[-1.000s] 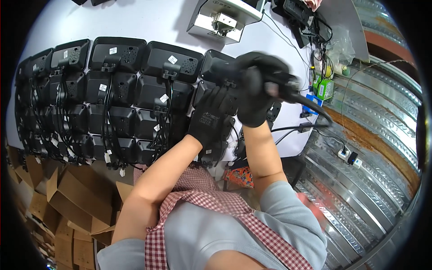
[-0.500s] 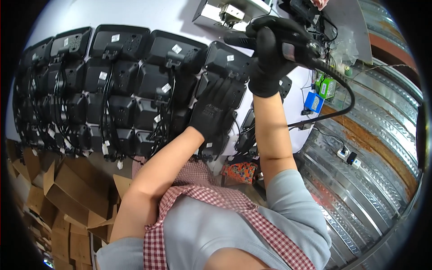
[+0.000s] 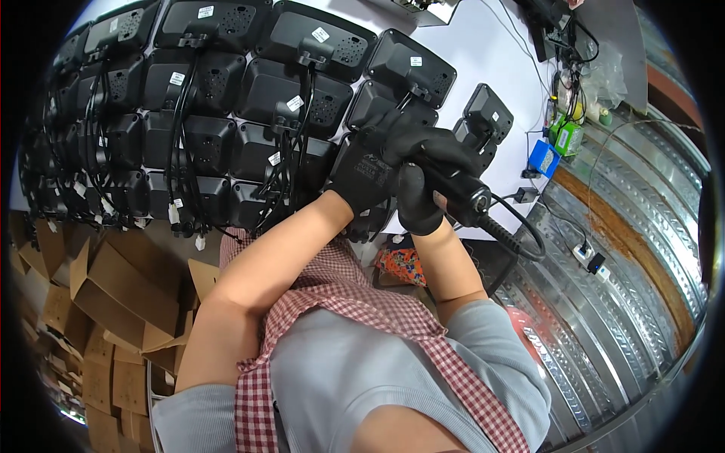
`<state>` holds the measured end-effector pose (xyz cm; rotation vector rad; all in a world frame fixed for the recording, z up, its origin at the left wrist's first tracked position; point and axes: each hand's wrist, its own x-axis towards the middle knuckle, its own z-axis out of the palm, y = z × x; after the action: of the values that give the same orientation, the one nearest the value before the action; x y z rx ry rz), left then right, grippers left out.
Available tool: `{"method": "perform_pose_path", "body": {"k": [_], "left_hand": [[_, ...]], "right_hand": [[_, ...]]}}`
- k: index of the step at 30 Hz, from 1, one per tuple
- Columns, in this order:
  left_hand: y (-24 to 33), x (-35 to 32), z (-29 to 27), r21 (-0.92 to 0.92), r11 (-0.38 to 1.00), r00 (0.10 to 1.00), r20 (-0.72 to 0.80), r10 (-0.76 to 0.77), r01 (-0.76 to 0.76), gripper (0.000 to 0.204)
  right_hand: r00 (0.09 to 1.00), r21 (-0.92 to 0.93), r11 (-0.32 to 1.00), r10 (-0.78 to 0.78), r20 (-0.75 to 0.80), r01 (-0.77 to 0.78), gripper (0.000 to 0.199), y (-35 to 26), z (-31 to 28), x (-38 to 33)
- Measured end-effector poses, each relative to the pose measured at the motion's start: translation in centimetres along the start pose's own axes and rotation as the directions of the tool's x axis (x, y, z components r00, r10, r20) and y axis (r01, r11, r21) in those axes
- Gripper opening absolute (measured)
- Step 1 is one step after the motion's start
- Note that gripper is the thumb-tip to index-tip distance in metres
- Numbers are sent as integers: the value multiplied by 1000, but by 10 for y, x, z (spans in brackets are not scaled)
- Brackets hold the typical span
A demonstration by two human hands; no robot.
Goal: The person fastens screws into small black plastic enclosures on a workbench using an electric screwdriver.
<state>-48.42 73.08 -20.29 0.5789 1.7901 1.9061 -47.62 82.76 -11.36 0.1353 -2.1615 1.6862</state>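
Observation:
Rows of black flat display units (image 3: 321,41) lie back side up on a white table, with hinged brackets and bundled black cables. My right hand (image 3: 430,170), in a black glove, is wrapped round a black corded tool that looks like an electric screwdriver (image 3: 461,192). Its thick cord loops out at the lower right. The tool's front end is hidden behind my hands. My left hand (image 3: 366,166), also gloved, rests over a unit in the right-hand column, its fingers stretched toward the bracket and partly covered by my right hand.
A separate black unit (image 3: 487,113) lies to the right. Beyond it are a blue box (image 3: 544,158), a green box (image 3: 566,136) and tangled cables. Open cardboard boxes (image 3: 128,279) stand below the table's left side. A power strip (image 3: 589,260) sits by the ribbed metal surface at right.
My right hand has brought the electric screwdriver down and left, from the table's far side to beside my left hand. The view has shifted, so the units appear higher.

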Motion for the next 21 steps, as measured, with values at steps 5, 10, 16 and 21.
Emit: {"method": "perform_pose_path", "body": {"k": [5, 10, 16, 21], "left_hand": [[11, 6, -10, 152, 963, 971, -64, 232, -221, 41], [38, 19, -40, -8, 941, 931, 138, 337, -339, 33], [37, 11, -8, 237, 966, 995, 33, 98, -103, 41], [-3, -1, 3, 641, 720, 964, 160, 212, -265, 63]], "right_hand": [[998, -116, 993, -6, 57, 13, 37, 3, 8, -6], [994, -72, 997, 10, 109, -3, 33, -1, 16, 3], [991, 144, 982, 117, 71, -126, 31, -8, 16, 40], [926, 164, 968, -120, -357, 189, 29, 11, -8, 126]]}}
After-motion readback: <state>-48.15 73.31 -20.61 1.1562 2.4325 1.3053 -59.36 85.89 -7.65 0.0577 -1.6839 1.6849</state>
